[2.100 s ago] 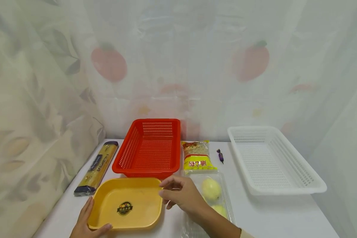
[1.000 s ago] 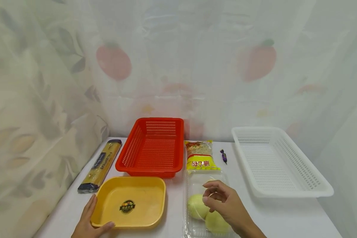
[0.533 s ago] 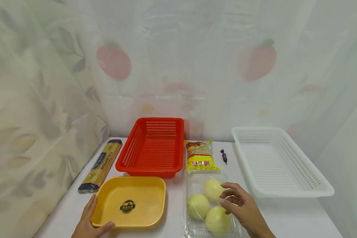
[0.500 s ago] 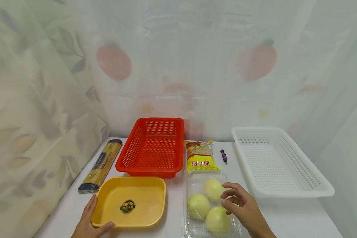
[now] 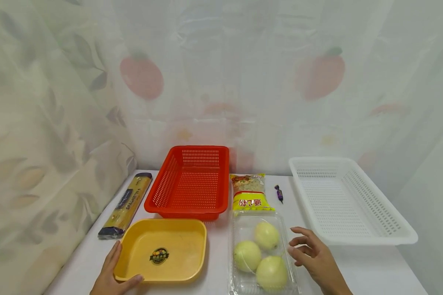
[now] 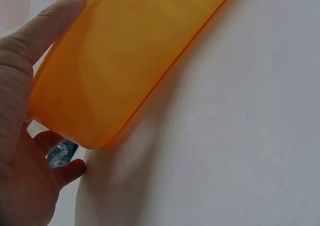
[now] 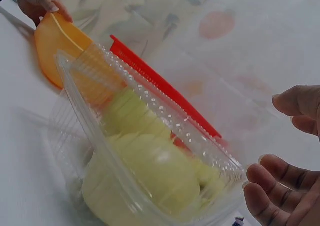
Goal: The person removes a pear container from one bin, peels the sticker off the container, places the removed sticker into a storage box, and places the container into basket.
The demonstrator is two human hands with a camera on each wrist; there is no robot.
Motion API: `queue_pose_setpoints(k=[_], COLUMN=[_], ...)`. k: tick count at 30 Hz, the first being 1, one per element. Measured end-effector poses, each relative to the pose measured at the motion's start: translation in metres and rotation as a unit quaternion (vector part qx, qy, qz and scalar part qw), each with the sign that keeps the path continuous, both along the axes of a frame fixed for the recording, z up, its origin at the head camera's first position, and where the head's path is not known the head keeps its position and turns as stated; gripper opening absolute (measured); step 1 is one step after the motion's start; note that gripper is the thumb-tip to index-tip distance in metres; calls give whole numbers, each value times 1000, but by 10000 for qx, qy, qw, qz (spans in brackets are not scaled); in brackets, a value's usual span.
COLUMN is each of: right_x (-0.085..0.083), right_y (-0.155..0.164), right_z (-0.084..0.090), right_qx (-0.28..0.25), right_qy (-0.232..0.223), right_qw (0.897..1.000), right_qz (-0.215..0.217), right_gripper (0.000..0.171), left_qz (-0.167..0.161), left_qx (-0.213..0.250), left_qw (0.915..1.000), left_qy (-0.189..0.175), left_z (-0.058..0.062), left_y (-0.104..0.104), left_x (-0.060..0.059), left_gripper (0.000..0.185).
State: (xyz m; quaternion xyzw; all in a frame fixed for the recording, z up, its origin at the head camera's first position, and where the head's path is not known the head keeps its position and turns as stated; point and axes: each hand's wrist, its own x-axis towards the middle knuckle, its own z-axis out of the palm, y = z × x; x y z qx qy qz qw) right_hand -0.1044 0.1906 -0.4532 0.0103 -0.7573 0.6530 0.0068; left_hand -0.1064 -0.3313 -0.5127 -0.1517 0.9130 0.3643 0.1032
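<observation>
The left hand (image 5: 110, 272) grips the tray (image 5: 179, 256) at its near-left corner, thumb at the near rim, fingers along the left side. The right hand (image 5: 311, 256), loosely bent around nothing, is just right of the box (image 5: 243, 224) holding three pale globes (image 5: 272, 272).

Two hands: one left hand (image 5: 110, 275) and one right hand (image 5: 313, 258). One table (image 5: 369, 266) bears two perforated baskets, one red basket (image 5: 186, 210) and one white basket (image 5: 369, 241), plus one yellow basin (image 5: 184, 241) and one clear plastic container (image 5: 245, 223). Through the shiny plastic, three pale yellow globes (image 5: 271, 272) show, possibly onions. Pasta packages number two: one spaghetti pack (image 5: 125, 205) and one macaroni bag (image 5: 249, 192). Candies number one, a purple twist-wrapped candy (image 5: 279, 194).
</observation>
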Motion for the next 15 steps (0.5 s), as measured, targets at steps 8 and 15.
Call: queue_pose_setpoints(k=[8, 15], right_x=[-1, -4], right_y=[6, 5], right_z=[-11, -22], right_qx=[296, 369], right_qy=[-116, -331], right_qw=[9994, 9987], right_qz=[-124, -138], right_gripper=[47, 50], left_qz=[22, 37], left_qx=[-32, -40], left_qw=[10000, 10000], left_qy=[33, 66], left_z=[1, 2], left_y=[1, 3], left_x=[1, 2], left_gripper=[135, 136])
